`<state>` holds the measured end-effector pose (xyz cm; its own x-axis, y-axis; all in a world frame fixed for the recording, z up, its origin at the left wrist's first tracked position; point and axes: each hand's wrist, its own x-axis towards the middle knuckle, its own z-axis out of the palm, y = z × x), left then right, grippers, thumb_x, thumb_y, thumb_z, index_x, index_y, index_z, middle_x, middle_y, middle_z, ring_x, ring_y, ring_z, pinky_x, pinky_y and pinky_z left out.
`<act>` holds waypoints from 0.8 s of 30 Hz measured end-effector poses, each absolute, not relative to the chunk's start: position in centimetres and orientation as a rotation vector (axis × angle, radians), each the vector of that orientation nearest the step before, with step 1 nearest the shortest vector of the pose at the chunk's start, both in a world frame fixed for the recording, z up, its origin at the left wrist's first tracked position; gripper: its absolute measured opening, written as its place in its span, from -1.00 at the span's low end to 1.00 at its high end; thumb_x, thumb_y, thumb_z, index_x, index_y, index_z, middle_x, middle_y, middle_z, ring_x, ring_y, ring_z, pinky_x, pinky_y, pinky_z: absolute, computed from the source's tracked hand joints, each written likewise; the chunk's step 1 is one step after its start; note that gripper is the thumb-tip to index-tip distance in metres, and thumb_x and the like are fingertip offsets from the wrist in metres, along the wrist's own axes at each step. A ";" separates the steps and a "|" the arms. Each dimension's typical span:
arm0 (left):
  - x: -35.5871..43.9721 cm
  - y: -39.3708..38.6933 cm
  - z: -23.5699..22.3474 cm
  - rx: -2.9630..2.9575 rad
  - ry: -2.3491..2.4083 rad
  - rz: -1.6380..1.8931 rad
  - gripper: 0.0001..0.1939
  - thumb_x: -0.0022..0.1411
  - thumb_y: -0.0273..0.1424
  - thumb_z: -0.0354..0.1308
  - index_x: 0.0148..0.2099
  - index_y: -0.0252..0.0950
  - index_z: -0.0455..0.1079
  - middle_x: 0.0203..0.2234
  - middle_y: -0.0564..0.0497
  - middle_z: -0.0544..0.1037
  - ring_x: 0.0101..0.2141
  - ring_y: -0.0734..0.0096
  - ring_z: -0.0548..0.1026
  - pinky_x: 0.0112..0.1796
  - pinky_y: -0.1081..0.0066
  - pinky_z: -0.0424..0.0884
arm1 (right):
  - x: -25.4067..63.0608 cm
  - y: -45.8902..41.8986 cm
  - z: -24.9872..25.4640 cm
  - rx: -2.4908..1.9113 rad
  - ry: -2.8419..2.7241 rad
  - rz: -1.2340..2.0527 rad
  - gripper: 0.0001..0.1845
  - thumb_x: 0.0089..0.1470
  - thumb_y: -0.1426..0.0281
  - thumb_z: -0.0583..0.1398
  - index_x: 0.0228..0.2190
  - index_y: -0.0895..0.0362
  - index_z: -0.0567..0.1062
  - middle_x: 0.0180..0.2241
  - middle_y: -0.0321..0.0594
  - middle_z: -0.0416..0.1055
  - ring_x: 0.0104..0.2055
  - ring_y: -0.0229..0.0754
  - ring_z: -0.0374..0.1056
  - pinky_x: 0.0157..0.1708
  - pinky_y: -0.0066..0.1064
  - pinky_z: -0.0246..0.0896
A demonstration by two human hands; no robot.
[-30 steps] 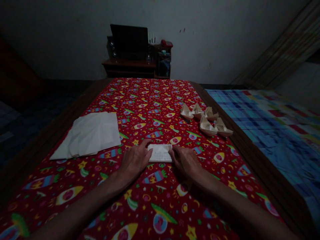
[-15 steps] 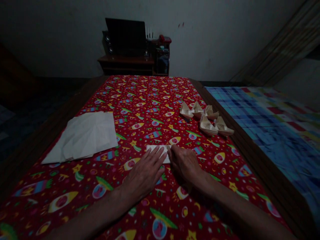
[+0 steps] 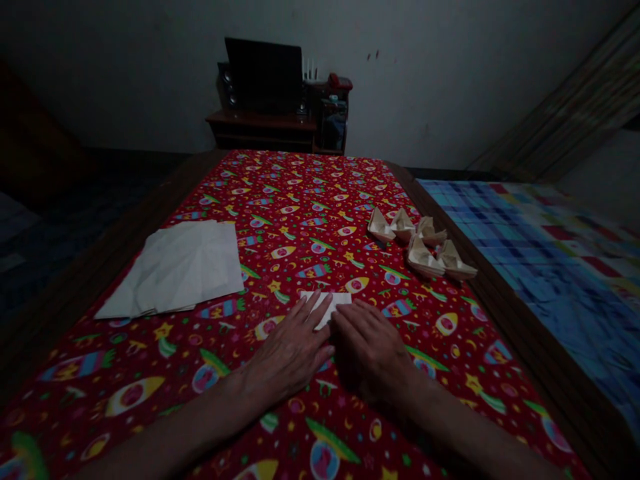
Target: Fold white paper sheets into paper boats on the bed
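Our left hand [image 3: 289, 348], open flat, covers part of the white paper [image 3: 342, 299] on the red cloth [image 3: 295, 437], our right hand [image 3: 379, 343] curled at its edge, grip unclear: we seem to be smoothing, which calls for even pressure.

This looks like a dim room in a home: beyond the hands, a dark monitor [image 3: 263, 77] stands on a small wooden desk [image 3: 263, 123] against a plain wall [image 3: 400, 87], a red telephone [image 3: 340, 82] beside it. Right of the hands lies plaid, patchwork-patterned fabric [image 3: 505, 233], and under them a red cloth [image 3: 320, 193] with cartoon rockets.
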<state>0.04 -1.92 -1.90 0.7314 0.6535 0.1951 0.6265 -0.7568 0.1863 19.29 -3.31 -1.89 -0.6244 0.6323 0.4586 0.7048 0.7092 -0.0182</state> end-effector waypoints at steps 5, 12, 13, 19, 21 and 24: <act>-1.8 -2.0 -1.9 2.874 1.059 0.350 -0.55 0.30 -0.31 0.00 0.22 -0.22 0.13 0.25 -0.16 0.08 0.25 0.09 0.01 0.16 0.05 0.10 | 20.3 -5.6 -2.3 -1.149 -2.603 0.026 -0.43 0.21 0.34 0.04 0.19 0.30 0.12 0.20 0.03 0.11 0.27 -0.01 -0.06 0.17 -0.10 0.10; -4.9 -2.8 -1.7 2.945 1.117 0.322 -0.57 0.35 -0.37 -0.10 0.25 -0.17 0.10 0.21 0.01 0.21 0.22 0.27 0.11 0.19 0.11 0.00 | 22.5 -6.1 -2.0 -1.200 -2.625 0.023 -0.45 0.20 0.35 0.05 0.19 0.23 0.13 0.19 -0.04 0.12 0.26 -0.05 -0.02 0.18 -0.05 0.05; -4.8 -2.9 -1.7 2.949 1.121 0.337 -0.58 0.35 -0.36 -0.09 0.24 -0.19 0.12 0.19 0.01 0.24 0.22 0.26 0.11 0.19 0.10 -0.01 | 22.3 -6.0 -2.0 -1.202 -2.621 0.010 -0.46 0.20 0.34 0.05 0.18 0.24 0.15 0.19 -0.03 0.13 0.26 -0.04 -0.01 0.18 -0.04 0.04; -1.8 -2.9 -1.5 2.902 1.018 0.380 -0.56 0.35 -0.29 -0.10 0.23 -0.29 0.12 0.20 -0.02 0.22 0.21 0.28 0.12 0.20 0.14 -0.01 | 20.4 -5.3 -1.7 -1.165 -2.630 -0.013 -0.47 0.20 0.30 0.06 0.13 0.30 0.23 0.16 0.01 0.18 0.24 0.01 0.03 0.21 -0.05 -0.01; -1.8 -2.9 -1.7 2.898 1.003 0.372 -0.57 0.36 -0.31 -0.12 0.23 -0.27 0.11 0.21 0.00 0.20 0.21 0.31 0.12 0.21 0.16 -0.01 | 20.5 -5.3 -1.6 -1.154 -2.629 -0.003 -0.51 0.21 0.32 0.04 0.12 0.27 0.26 0.15 -0.04 0.21 0.22 -0.03 0.08 0.21 -0.06 -0.02; -3.1 -3.0 -1.8 2.905 1.070 0.372 -0.60 0.36 -0.37 -0.11 0.22 -0.22 0.14 0.20 0.01 0.23 0.20 0.32 0.14 0.19 0.16 0.01 | 21.3 -5.4 -1.8 -1.155 -2.587 -0.026 -0.60 0.22 0.39 0.03 0.07 0.21 0.32 0.11 -0.11 0.29 0.18 -0.08 0.15 0.19 -0.06 -0.01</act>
